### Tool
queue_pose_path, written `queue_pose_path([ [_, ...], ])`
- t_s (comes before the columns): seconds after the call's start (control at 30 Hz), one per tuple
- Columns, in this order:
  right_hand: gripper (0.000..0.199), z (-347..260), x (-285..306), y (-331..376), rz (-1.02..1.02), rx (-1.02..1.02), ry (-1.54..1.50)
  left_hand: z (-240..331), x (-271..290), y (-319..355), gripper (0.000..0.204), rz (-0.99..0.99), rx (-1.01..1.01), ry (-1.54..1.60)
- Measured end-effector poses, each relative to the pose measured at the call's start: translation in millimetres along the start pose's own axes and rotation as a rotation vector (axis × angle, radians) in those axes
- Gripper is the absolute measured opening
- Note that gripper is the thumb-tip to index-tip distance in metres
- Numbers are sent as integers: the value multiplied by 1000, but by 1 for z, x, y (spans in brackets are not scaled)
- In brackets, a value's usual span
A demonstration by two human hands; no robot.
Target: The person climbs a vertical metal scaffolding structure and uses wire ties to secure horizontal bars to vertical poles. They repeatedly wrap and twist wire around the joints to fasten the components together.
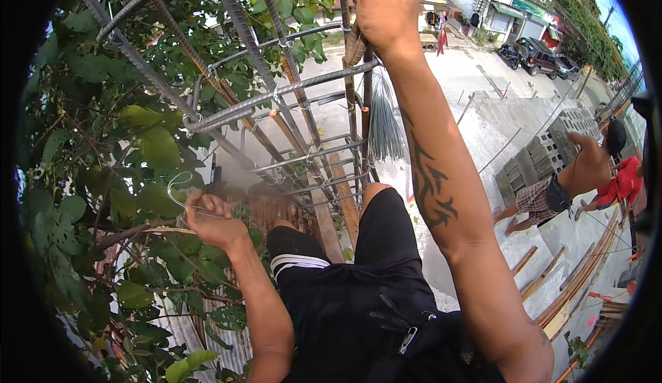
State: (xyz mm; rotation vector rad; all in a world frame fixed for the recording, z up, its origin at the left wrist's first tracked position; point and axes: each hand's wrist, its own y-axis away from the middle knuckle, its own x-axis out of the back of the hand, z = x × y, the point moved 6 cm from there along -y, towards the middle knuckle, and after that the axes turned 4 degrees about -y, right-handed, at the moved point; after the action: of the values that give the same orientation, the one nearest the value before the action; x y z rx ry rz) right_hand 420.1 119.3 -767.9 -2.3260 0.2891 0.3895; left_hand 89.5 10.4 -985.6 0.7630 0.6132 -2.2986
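My left hand is closed on a thin piece of tie wire, whose bent end curls above the fingers beside the leaves. At the top of the picture my right hand is raised and wrapped around a rusty steel bar at the rebar cage; part of its grip is cut off by the frame edge. The cage of ribbed vertical bars and curved stirrups rises in front of me, with wire ties at several crossings. A bundle of grey tie wires hangs beside the cage, just below my right hand.
Leafy branches crowd the left side. Below me, wooden boards stand by the cage. On the concrete ground at right are stacked hollow blocks, two people and long timber strips. Parked vehicles stand farther off.
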Motion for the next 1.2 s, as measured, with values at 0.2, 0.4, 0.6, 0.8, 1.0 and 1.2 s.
queue_pose_path([
  [0.2,16,-11,-2,-4,34,198,134,-59,-22,70,43,-219,219,-279],
  [0.4,16,-15,-9,-3,-17,139,79,-68,-41,41,29,-201,-2,-661],
  [0.6,14,-14,-7,-1,-78,104,-18,-77,-69,17,30,-181,-114,-655],
  [0.8,20,-13,-7,-2,-134,102,-78,-64,-102,12,28,-273,-231,-859],
  [1.0,37,-19,3,1,-136,140,127,-49,-105,14,28,-499,-78,-929],
  [1.2,40,-43,60,62,-317,73,261,-33,-111,10,22,-625,-34,-1025],
])
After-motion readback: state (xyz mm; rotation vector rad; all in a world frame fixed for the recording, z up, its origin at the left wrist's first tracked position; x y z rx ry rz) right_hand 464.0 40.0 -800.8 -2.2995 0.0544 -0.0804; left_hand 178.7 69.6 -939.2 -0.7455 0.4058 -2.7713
